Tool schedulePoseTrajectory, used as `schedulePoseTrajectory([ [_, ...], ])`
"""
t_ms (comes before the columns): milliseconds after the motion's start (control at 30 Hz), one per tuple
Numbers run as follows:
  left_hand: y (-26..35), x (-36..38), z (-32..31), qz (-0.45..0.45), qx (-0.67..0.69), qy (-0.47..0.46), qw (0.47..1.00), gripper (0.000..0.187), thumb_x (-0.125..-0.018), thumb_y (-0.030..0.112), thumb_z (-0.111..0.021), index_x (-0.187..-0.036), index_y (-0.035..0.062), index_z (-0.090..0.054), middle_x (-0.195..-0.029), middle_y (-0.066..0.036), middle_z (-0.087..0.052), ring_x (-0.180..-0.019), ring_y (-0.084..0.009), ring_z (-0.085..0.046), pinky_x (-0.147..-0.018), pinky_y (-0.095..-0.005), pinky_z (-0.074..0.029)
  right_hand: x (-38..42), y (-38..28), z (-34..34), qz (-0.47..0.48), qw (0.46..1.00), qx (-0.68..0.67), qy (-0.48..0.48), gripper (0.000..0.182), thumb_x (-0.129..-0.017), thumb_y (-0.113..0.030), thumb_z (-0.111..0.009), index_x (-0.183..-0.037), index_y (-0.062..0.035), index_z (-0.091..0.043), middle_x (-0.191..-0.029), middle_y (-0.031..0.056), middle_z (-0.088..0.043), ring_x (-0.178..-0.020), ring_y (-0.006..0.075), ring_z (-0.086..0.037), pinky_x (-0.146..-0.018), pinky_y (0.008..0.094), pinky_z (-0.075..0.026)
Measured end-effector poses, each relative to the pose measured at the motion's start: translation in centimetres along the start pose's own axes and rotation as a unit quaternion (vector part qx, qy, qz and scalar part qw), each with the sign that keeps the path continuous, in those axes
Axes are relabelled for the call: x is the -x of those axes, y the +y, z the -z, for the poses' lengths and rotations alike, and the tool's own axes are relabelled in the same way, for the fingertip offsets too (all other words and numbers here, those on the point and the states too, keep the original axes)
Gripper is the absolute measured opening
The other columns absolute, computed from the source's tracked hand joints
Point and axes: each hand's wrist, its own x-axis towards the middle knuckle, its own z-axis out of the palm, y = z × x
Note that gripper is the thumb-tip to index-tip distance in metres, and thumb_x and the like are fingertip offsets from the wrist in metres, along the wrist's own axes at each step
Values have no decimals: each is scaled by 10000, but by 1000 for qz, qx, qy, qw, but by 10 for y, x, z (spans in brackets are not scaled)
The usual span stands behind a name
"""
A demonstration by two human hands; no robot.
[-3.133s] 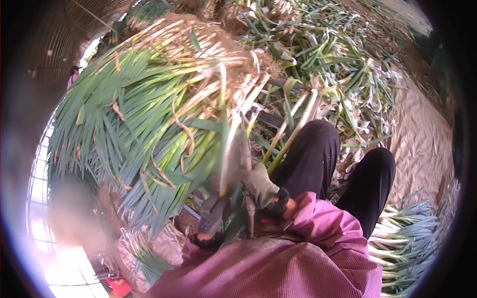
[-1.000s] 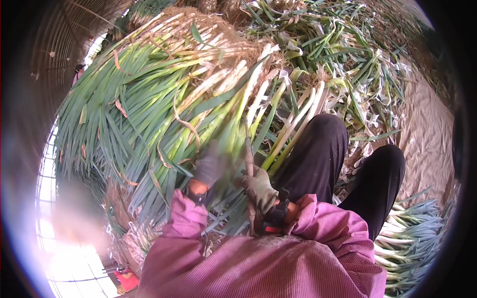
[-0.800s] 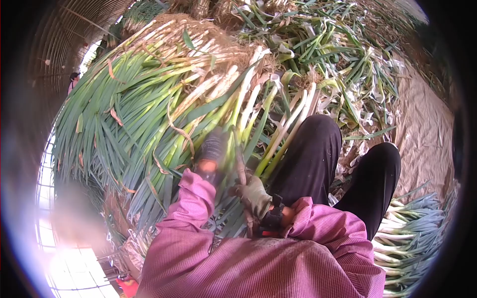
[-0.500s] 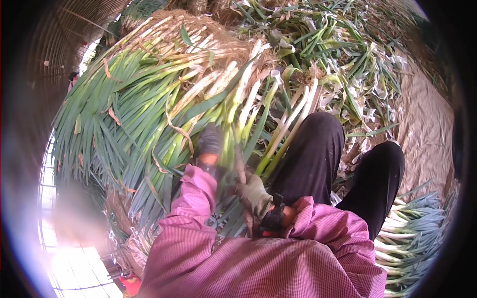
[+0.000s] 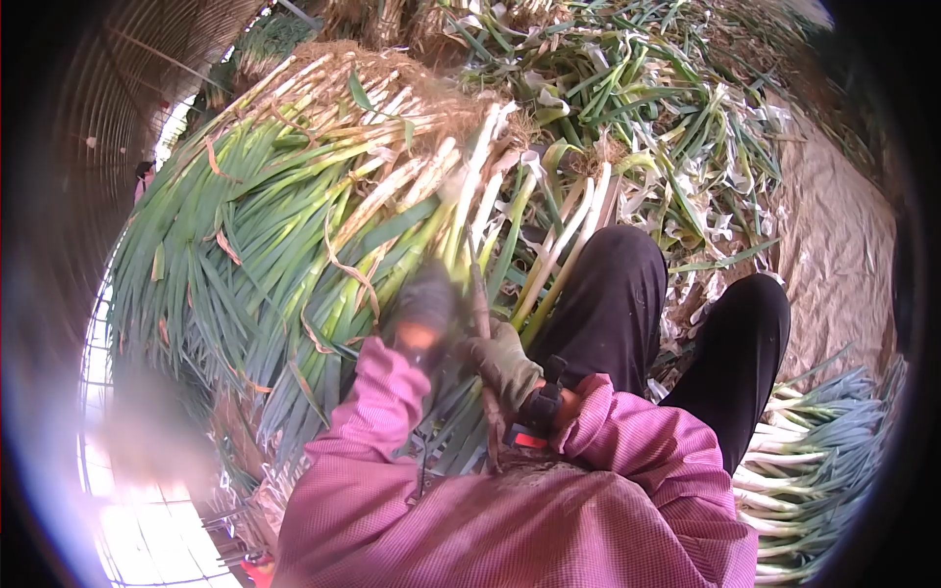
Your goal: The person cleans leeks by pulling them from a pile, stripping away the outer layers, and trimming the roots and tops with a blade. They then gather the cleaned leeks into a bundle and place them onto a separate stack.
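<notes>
A large heap of green onions (image 5: 235,235), roots toward the back and leaves toward the front left, lies before me. My left hand (image 5: 426,304), in a dark glove, is smeared by motion over the lower stalks of the heap. My right hand (image 5: 505,365), in a pale, soiled glove, is closed close beside it, near my knee. I cannot tell what its fingers hold. A thin brown stick-like piece (image 5: 480,304) runs upright past its fingers. Several loose onion stalks (image 5: 578,230) with white lower ends slant down toward the right hand.
Stripped leaves and peelings (image 5: 667,118) are piled at the back right. Brown sheeting (image 5: 833,245) covers the ground on the right. A row of cleaned green onions (image 5: 794,470) lies at lower right. My bent knees (image 5: 622,294) stand between. Far left, a person (image 5: 145,176) is partly visible.
My left hand has moved down toward my body, close to the right hand. The right hand has shifted up slightly. The heap shows little change.
</notes>
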Motion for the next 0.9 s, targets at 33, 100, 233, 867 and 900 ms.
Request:
schedulePoseTrajectory([
  [33,-3,16,-2,-6,-15,-4,1000,335,-897,244,-574,-1137,12,-549,-1001,-237,-638,-929,-388,-642,-808,-463,-514,0,-1,0,5,1000,11,5,273,-737,-79,-678,-981,30,-624,-818,94,-638,-717,208,-600,-670,326,-476],
  [100,-30,32,-27,-24,-19,32,999,363,-881,291,-589,-1108,12,-542,-923,-258,-639,-874,-428,-632,-755,-483,-509,0,-1,0,14,999,32,10,270,-743,-74,-674,-986,30,-623,-819,95,-639,-720,211,-603,-671,331,-480],
  [233,-29,75,-2,-50,53,4,997,414,-872,325,-597,-1161,36,-534,-878,-268,-636,-843,-455,-622,-731,-497,-503,-4,16,-1,14,1000,4,-4,271,-753,-78,-664,-994,34,-618,-828,107,-637,-724,214,-607,-671,339,-481],
  [867,-61,109,-47,-11,35,-28,999,655,-795,248,-706,-1359,84,-416,-1221,-252,-524,-1030,-396,-571,-877,-452,-475,-15,-15,-13,-16,996,28,77,277,-733,-87,-663,-952,73,-607,-774,120,-633,-639,232,-609,-600,359,-493],
  [900,-62,109,-49,-15,38,-23,999,645,-795,247,-704,-1351,82,-422,-1217,-250,-524,-1032,-397,-568,-876,-456,-472,-16,-15,-13,-14,996,13,84,271,-732,-92,-666,-941,71,-610,-773,119,-635,-639,231,-610,-603,358,-493],
])
